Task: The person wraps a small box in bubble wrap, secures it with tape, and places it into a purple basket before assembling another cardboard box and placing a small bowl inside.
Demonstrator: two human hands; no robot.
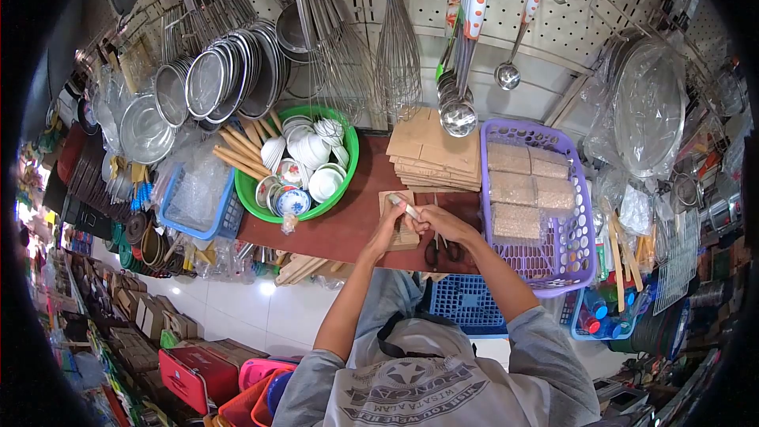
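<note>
My left hand [386, 225] is closed around a small pale roll [405, 206] that looks like tape. Beside it, my right hand [443, 221] has its fingers pinched together at the roll's right end; what they grip is hidden. Both hands are over a flat brown cardboard piece [407, 239] on the reddish-brown table. Dark-handled scissors [452, 251] lie by my right wrist. Behind the hands rises a stack of flat brown cardboard [431, 146].
A purple basket [583, 229] at right holds several bubble-wrapped brown packs [518, 221]. At left, a green basin [345, 190] contains bowls, spoons and wooden rolling pins. Whisks [399, 63], strainers [207, 83] and ladles [458, 117] hang above. A blue crate [466, 300] sits below the table edge.
</note>
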